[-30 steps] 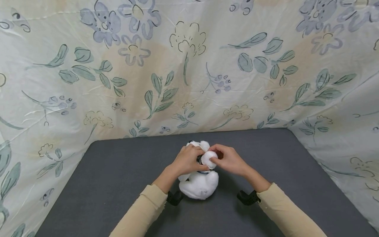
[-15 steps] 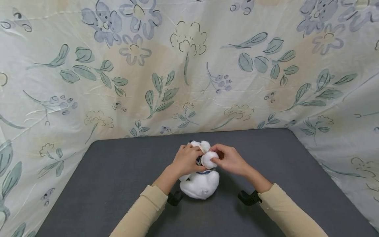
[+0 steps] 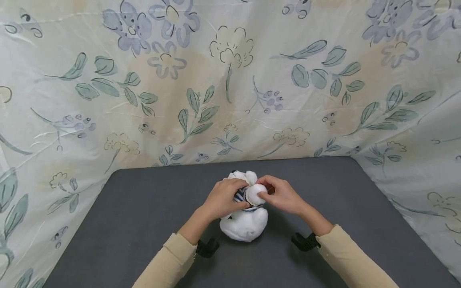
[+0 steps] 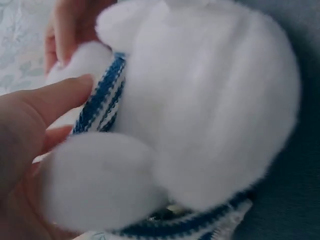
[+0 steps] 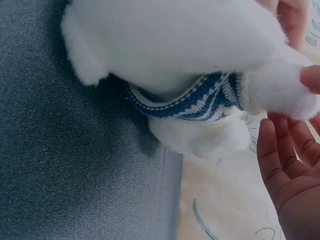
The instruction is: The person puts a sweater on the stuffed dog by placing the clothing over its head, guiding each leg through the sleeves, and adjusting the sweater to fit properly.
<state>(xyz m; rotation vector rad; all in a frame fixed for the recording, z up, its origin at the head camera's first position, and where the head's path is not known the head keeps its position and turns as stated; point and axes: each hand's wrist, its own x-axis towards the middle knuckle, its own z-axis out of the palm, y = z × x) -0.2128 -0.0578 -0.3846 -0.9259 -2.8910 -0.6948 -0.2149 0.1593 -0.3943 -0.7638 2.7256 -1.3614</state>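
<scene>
A white plush toy [image 3: 244, 226] lies on the dark grey table, wearing a blue-and-white striped knitted sweater [image 3: 240, 195]. My left hand [image 3: 222, 199] grips the sweater from the left; in the left wrist view its thumb [image 4: 65, 97] presses near the knitted band [image 4: 102, 97]. On the other side, my right hand [image 3: 284, 195] pinches the toy's round white paw [image 3: 255, 195] between thumb and fingers. The right wrist view shows this paw [image 5: 282, 87] coming out of the knitted cuff [image 5: 242, 92]. Part of the toy's head is hidden behind my left hand.
The grey table [image 3: 155, 216] extends around the toy on all sides. A floral cloth [image 3: 230, 116] hangs behind it and along both sides. A black wrist mount [image 3: 304, 242] sits below each sleeve.
My left hand has shifted slightly left and down, and more of the striped sweater shows between its fingers. My right hand keeps its pinch on the paw, almost unmoved.
</scene>
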